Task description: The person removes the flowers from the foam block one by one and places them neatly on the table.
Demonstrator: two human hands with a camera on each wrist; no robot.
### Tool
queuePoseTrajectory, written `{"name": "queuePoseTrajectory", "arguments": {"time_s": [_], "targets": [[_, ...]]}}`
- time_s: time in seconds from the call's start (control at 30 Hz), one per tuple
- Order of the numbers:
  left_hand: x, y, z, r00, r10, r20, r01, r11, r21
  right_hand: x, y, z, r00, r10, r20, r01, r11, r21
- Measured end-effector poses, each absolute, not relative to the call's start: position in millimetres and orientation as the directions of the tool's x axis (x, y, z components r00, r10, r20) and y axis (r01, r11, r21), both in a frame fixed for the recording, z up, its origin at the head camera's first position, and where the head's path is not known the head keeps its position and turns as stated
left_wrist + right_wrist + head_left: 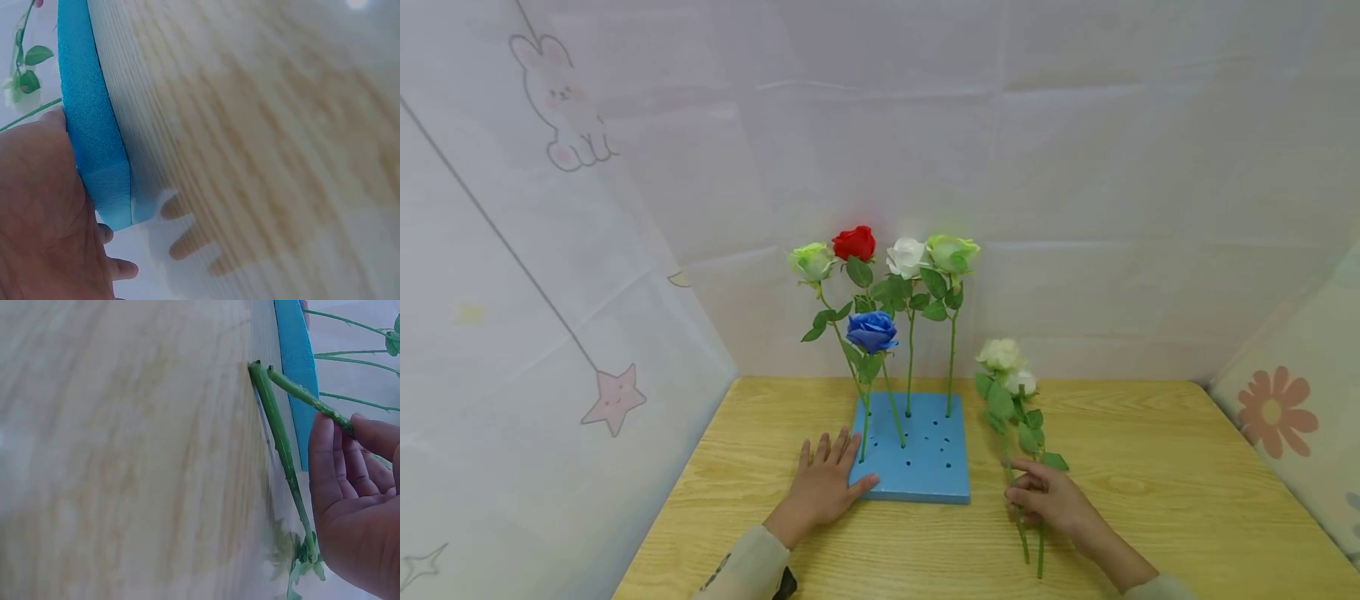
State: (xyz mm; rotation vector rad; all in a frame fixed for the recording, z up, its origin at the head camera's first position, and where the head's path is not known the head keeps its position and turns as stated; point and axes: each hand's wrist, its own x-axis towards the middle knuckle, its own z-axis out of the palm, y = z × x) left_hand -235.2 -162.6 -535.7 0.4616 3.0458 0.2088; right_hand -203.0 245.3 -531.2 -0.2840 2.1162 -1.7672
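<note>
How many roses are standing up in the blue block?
5 in the blue block: pale green rose left, red rose, white rose, green rose right, blue rose lower in front. None seem hidden.

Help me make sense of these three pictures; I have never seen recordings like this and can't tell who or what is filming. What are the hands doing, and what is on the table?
No machine here: a person works with bare hands and wears three cameras. The wide picture comes from a camera on the head, looking down at a wooden table. The two close, blurry pictures come from cameras on each wrist.

On the table sits a blue foam block with holes in it. Five artificial roses stand in it: two pale green, one red, one white, one blue.

The left hand lies flat, fingers straight, against the block's left edge. The right hand curls its fingers round the stem of one of two pale roses lying on the table to the block's right; the right wrist view shows both stems.
</note>
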Motion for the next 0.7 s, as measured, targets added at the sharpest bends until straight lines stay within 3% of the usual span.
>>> {"name": "queuePoseTrajectory", "arguments": {"time_s": [0.7], "targets": [[-231,-161,-528,-0.954,0.296,-0.053,0.284,0.945,0.162,-213,229,-535,-0.889,-0.385,-0.249,0.158,0.253,-0.954]]}}
